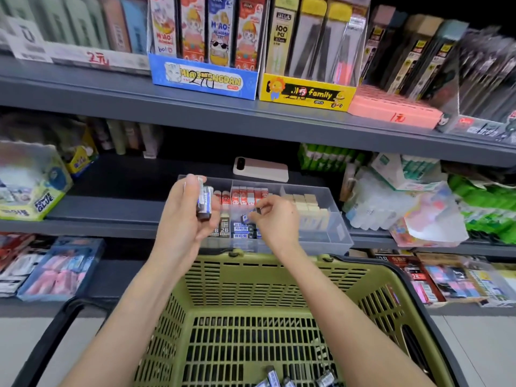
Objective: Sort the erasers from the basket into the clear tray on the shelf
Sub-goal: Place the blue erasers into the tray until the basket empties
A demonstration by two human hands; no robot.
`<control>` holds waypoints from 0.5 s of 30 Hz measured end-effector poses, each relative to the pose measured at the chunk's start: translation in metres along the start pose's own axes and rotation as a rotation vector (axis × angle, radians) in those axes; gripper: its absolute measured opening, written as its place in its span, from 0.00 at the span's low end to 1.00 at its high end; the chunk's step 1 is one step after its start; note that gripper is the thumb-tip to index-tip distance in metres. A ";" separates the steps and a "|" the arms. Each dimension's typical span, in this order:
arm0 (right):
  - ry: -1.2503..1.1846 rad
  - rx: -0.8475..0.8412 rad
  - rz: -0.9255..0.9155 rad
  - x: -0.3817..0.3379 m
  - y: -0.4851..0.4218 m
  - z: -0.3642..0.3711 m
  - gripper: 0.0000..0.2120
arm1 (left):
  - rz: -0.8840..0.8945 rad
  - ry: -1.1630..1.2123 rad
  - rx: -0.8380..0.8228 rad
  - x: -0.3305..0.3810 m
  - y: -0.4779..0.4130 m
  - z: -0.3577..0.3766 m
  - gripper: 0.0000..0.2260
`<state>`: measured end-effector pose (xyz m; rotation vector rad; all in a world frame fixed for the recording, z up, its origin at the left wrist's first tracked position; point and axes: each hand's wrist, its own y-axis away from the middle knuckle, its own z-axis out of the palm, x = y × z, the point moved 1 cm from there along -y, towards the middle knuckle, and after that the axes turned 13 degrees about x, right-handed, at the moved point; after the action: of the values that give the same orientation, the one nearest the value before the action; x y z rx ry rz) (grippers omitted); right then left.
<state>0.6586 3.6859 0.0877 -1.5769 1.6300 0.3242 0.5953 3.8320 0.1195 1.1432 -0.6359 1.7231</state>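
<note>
The left hand [184, 219] is raised upright with the palm turned right, its fingers and thumb curled round a small stack of erasers [204, 203] held on end; the right hand [276, 222] is bent down at the wrist, thumb and forefinger pinching a single blue-labelled eraser [249, 217] just above the middle of the clear tray [339, 227]; both forearms reach forward over the green basket [251, 277].

The tray sits at the front edge of the middle shelf [111, 210], its front wall just past the basket's far rim; red-sleeved erasers [243, 196] stand in a row at the back, 2B erasers [224, 229] and blue-labelled rows [243, 233] lie under the hands, and beige blocks [304, 202] fill the right compartment, which has bare floor at its front.

A phone [261, 169] lies flat behind the tray; bare shelf runs left of the tray towards a glue box [33, 188]; a few loose erasers [275, 379] lie on the basket's floor at the near edge.
</note>
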 end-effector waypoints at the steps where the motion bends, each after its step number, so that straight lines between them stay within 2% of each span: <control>1: 0.010 -0.013 0.013 -0.001 0.000 0.002 0.06 | 0.011 -0.004 -0.004 -0.001 0.000 0.001 0.13; 4: 0.083 -0.075 0.011 -0.003 -0.002 0.005 0.09 | 0.012 0.039 -0.021 -0.006 -0.001 0.001 0.14; 8: 0.219 -0.170 0.003 -0.003 -0.001 0.008 0.21 | -0.032 0.139 -0.023 -0.015 -0.001 -0.007 0.17; 12: 0.295 -0.193 -0.017 -0.011 0.001 0.005 0.18 | -0.062 0.127 -0.044 -0.019 0.000 -0.010 0.14; 15: 0.306 -0.106 -0.123 -0.020 0.007 -0.003 0.19 | -0.062 0.097 -0.055 -0.019 0.003 -0.008 0.16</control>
<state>0.6484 3.6992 0.1016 -1.8707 1.7566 0.1083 0.5918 3.8293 0.0990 1.0240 -0.5791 1.6876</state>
